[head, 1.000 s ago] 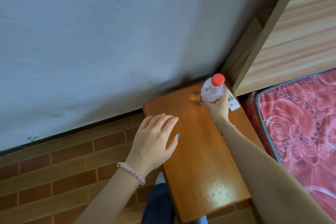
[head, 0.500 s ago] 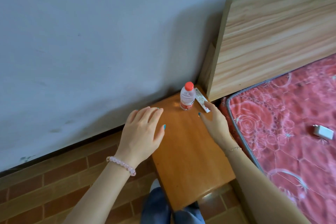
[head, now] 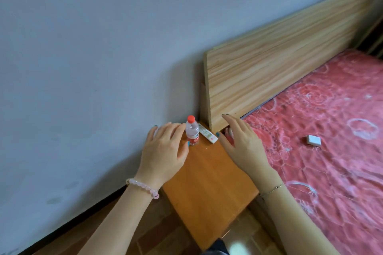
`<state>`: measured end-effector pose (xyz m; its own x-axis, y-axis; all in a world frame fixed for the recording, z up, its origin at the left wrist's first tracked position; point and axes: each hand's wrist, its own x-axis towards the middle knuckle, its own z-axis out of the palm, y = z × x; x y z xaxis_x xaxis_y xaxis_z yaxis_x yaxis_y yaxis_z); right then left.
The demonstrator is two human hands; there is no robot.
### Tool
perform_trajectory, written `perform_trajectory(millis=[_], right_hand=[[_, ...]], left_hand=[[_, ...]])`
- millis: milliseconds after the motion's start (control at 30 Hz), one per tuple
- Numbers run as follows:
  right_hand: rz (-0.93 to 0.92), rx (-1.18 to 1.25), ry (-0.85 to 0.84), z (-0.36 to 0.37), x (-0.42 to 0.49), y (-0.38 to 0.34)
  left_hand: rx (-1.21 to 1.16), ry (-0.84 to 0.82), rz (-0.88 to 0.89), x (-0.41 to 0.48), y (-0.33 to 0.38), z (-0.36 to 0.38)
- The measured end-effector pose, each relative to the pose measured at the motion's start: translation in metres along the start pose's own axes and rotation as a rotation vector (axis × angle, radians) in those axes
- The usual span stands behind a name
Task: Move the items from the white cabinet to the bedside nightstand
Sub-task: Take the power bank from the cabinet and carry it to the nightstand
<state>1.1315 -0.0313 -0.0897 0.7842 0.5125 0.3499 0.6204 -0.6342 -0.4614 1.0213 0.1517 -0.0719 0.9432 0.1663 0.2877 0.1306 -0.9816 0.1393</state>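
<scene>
A clear water bottle (head: 192, 131) with a red cap stands upright at the far end of the orange wooden nightstand (head: 207, 188). A white remote control (head: 207, 136) lies just right of it. My left hand (head: 164, 151) hovers with straight fingers over the nightstand's left side, close to the bottle, holding nothing. My right hand (head: 241, 144) floats palm down with relaxed fingers over the nightstand's right edge, also holding nothing. The white cabinet is out of view.
A light wooden headboard (head: 279, 62) rises behind the nightstand. A red patterned mattress (head: 323, 130) fills the right, with a small white box (head: 313, 140) on it. A grey wall (head: 93, 58) runs along the left, brick-pattern floor (head: 157, 232) below.
My right hand let go of the bottle, which now stands alone, and drew back to the right. The view pulled back and up, showing more of the bed.
</scene>
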Motion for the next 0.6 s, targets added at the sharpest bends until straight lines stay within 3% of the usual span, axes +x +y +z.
perform_trajectory(millis=[400, 600], right_hand=[[0.134, -0.164, 0.229, -0.037, -0.057, -0.106], [0.241, -0.277, 0.294, -0.063, -0.084, -0.138]], left_hand=[[-0.095, 0.141, 0.32, -0.024, -0.04, -0.053], [-0.185, 0.133, 0.482, -0.023, -0.033, -0.076]])
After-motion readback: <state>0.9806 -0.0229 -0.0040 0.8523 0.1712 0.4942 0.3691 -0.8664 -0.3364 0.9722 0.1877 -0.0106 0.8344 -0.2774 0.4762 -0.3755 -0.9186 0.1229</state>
